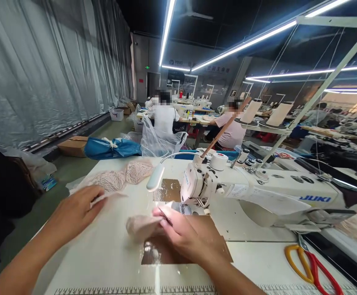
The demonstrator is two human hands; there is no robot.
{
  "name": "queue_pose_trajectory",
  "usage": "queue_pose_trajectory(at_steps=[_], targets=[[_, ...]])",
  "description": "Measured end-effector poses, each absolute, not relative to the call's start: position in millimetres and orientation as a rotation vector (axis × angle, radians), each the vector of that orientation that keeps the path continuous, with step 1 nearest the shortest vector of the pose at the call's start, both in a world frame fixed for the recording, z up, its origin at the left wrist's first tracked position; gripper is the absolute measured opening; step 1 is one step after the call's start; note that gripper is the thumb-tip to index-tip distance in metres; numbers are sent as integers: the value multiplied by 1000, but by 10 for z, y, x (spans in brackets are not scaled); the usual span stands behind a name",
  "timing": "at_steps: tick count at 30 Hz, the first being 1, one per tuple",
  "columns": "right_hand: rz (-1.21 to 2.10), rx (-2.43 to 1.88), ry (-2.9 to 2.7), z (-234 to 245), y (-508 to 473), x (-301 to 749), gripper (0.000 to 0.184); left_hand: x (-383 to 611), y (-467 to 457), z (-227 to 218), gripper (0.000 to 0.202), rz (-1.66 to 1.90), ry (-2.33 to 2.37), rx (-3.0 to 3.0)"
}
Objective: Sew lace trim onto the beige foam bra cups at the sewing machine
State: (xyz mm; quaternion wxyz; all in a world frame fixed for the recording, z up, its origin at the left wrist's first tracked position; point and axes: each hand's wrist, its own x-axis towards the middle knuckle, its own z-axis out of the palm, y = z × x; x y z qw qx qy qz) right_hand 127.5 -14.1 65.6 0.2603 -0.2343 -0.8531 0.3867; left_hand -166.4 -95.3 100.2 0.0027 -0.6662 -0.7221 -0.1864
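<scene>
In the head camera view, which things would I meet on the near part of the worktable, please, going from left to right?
Left hand → blurred pale fabric → right hand → scissors with one yellow and one red handle.

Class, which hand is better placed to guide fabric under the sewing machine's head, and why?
Probably the right hand: it holds pale fabric just in front of the sewing machine's head. The left hand, pinching a pale piece, is farther off, beside the lace.
</scene>
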Motion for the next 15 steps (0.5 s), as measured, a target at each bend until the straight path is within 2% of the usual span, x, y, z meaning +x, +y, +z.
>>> queue_pose_trajectory(at_steps=[6, 8, 10, 12, 15], targets=[[653, -519, -2296, 586, 567, 363, 49, -2099, -363, 1148, 8, -773, -1815, -1872], [609, -613, -2463, 524, 703, 251, 55, -2171, -177, 990, 8, -730, -1868, -1899], [606, -677, -2550, 441, 718, 277, 51, -2216, -47, 717, 9, -619, -2058, -1942], [619, -690, -2590, 359, 625, 441, 45, -2255, 15, 413, 16, -562, -2156, -1983], [616, -733, -2658, 292, 374, 886, 43, -2310, 3, 121, 47, -551, -2244, -2023]])
